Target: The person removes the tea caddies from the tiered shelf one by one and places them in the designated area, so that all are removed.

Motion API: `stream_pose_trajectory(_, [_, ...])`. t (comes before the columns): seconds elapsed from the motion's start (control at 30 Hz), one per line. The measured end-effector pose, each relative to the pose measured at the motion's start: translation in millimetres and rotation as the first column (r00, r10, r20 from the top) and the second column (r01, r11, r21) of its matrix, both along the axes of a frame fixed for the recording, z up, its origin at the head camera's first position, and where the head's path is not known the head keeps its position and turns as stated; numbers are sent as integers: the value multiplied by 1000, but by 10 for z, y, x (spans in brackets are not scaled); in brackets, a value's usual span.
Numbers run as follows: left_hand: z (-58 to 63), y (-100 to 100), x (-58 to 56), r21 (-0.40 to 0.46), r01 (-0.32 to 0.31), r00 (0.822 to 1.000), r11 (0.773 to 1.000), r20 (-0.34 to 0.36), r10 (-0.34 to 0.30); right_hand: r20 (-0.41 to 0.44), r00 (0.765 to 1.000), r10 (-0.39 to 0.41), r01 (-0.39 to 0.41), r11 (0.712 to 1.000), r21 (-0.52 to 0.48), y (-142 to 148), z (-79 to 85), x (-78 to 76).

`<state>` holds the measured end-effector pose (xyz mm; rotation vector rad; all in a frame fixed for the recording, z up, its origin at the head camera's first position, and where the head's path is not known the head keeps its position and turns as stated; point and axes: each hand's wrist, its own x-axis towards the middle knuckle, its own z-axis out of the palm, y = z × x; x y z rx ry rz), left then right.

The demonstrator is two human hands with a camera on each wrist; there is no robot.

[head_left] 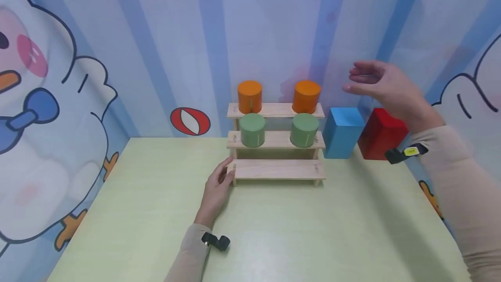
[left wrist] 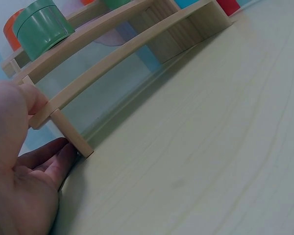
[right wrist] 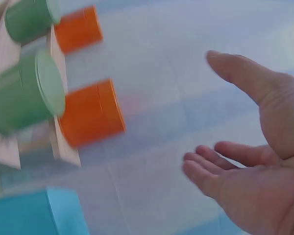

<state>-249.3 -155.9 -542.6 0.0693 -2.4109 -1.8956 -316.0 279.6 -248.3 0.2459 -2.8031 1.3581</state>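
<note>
A three-step wooden shelf (head_left: 274,169) stands on the table against the backdrop. On its top step sit two orange cylinders, the left one (head_left: 249,97) and the right one (head_left: 307,97). The middle step bears two green cylinders, one left (head_left: 252,130) and one right (head_left: 304,130); the lowest step is bare. My left hand (head_left: 216,188) holds the shelf's left end, its fingers by the front leg (left wrist: 71,133) in the left wrist view. Raised above the blue and red blocks, my right hand (head_left: 385,86) is empty, thumb and fingers spread apart.
Right of the shelf stand a blue block (head_left: 343,134) and a red block (head_left: 381,136), close together. A striped backdrop (head_left: 270,25) with cartoon ducks rises behind the pale table (head_left: 164,195) and along its sides.
</note>
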Motion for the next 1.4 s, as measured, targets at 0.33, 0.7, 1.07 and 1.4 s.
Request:
stream_pose_trajectory(0.33, [19,-34,19,-5,-9,1000,1000,21,9,-144,989,-35,-10,954,-298,-473,-375,168])
stream_pose_trajectory(0.7, [34,7,7,18,-5,999,1000,38,4,-116,992,-58,14,938,-346,-713,-1044,128])
stream_pose_trajectory(1.07, [39,0,-1,29,-9,999,1000,35,8,-140,985,-97,49,949,-313,-867,-1524,27])
stream_pose_trajectory(1.4, [4,-3,-16,21,-7,999,1000,37,6,-160,981,-112,68,963,-259,-935,-1664,6])
